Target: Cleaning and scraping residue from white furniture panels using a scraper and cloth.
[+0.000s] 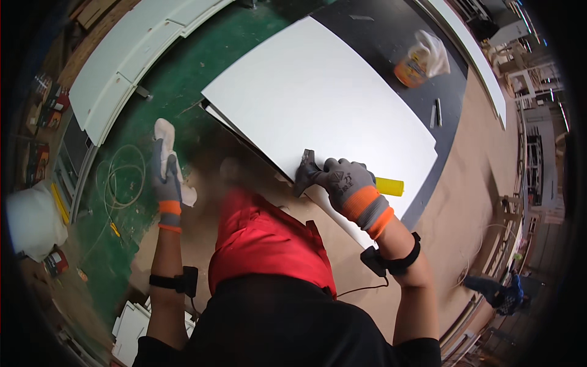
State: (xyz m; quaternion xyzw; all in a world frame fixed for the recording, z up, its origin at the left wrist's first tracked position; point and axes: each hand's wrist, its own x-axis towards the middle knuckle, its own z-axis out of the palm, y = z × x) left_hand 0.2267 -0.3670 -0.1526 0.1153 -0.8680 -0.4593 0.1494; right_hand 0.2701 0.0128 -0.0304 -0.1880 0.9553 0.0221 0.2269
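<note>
My right hand [351, 183], in a grey and orange glove, is wrapped round a scraper-like tool. Its wide dark head [307, 173] rests at the near edge of a white panel [324, 85], and its yellow handle end [390, 186] sticks out behind the fist. The panel lies on top of another board, with a dark gap showing along the left edge. To the left, away from the panel, my gloved left hand [166, 177] is closed round a white cloth [164, 131], which pokes out beyond the fingers and hangs beside the wrist.
On the dark tabletop [391, 27] stand an orange tub [411, 72] with a white cloth in it and thin dark tools [436, 114]. White panels [140, 55] line the upper left. A thin hose [116, 183] coils on the green floor. Another person [507, 293] is far right.
</note>
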